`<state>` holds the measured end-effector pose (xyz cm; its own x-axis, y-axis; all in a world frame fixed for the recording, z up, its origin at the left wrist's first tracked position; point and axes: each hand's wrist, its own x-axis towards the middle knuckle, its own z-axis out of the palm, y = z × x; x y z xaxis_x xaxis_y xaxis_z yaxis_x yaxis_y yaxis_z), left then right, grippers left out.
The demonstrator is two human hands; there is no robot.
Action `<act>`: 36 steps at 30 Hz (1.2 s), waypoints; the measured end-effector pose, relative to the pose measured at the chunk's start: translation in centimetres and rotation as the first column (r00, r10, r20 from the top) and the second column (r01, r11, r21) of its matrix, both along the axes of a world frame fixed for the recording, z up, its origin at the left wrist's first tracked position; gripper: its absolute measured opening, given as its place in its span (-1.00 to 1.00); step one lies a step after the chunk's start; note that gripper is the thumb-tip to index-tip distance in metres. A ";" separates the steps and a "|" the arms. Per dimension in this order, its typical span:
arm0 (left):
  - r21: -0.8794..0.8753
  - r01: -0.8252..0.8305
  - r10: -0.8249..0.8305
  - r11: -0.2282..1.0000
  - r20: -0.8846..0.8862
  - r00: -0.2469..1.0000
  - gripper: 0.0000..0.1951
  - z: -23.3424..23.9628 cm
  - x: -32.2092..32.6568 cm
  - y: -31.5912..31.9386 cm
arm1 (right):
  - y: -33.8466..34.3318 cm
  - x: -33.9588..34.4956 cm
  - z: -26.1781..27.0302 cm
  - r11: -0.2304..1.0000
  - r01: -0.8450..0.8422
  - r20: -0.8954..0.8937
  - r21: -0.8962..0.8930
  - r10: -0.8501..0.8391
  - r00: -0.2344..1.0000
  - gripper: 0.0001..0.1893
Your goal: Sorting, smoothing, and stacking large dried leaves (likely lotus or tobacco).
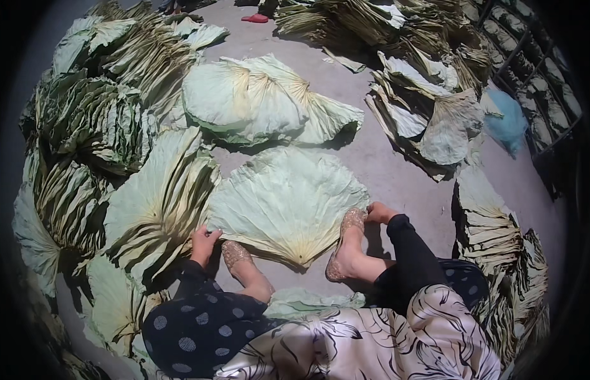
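Dried lotus leaves, folded into a fan shape, form a pale green stack point(290, 194) on the floor between my feet. The pointed, yellowish base of the fan faces me. My left hand point(204, 243) pinches the stack's left corner between thumb and fingers. At the opposite corner, beside my right shoe point(350, 223), my right hand point(381, 213) grips the edge; its fingertips are partly hidden. My left shoe point(236, 254) stands just inside the left corner.
Another fan of leaves point(257, 102) lies beyond. Leaf piles crowd the left point(90, 118), with one heap point(157, 204) close to my left hand. More bundles point(428, 104) stand at the right, near a blue bag point(506, 118) and a metal rack point(532, 80). A red slipper point(255, 18) lies far back.
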<state>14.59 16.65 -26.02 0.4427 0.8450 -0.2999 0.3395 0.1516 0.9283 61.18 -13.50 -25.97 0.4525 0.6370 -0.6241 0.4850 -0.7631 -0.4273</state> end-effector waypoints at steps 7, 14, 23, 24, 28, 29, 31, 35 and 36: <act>0.298 0.009 0.068 0.955 -0.247 0.967 -0.82 -2.8 -2.2 -2.7 | 11.0 -13.5 6.8 0.689 -0.486 0.525 0.538 0.177 0.832 -0.61; 0.168 0.704 -0.483 0.690 -0.617 0.621 -0.63 13.6 1.1 -2.5 | 9.7 -21.6 1.3 0.664 -0.674 0.555 0.324 0.444 0.704 -0.26; 0.435 0.706 -0.409 0.559 -0.596 0.691 -0.34 6.3 11.9 8.9 | 10.9 -22.7 2.4 0.644 -0.689 0.604 0.332 0.416 0.680 -0.28; 0.195 0.604 -0.543 0.773 -0.288 0.789 -0.53 2.2 10.5 9.9 | 11.6 -23.5 2.5 0.620 -0.707 0.591 0.340 0.444 0.674 -0.27; 0.705 0.638 -0.431 0.310 -0.494 0.755 -0.71 5.7 13.1 2.3 | 9.8 -21.6 2.4 0.683 -0.671 0.583 0.289 0.430 0.689 -0.29; 0.708 0.651 -0.474 0.274 -0.490 0.732 -0.72 6.2 12.5 2.2 | 10.0 -21.7 2.5 0.691 -0.667 0.567 0.278 0.443 0.695 -0.29; 0.706 0.675 -0.527 0.213 -0.499 0.688 -0.75 6.0 12.0 3.4 | 10.1 -21.8 2.4 0.693 -0.670 0.554 0.266 0.459 0.695 -0.29; 0.458 0.728 -0.625 0.510 -0.384 0.680 -0.66 4.1 14.5 6.9 | 10.5 -22.1 2.3 0.692 -0.682 0.540 0.237 0.489 0.685 -0.28; 0.398 0.700 -0.614 0.593 -0.338 0.713 -0.60 3.7 15.7 7.6 | 10.5 -22.1 2.4 0.700 -0.677 0.541 0.228 0.487 0.686 -0.28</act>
<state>30.32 24.28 -22.32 0.9201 0.3856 -0.0690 0.3074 -0.6017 0.7372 39.07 -3.02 -23.57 0.0460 0.9922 -0.1156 0.9634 -0.0746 -0.2576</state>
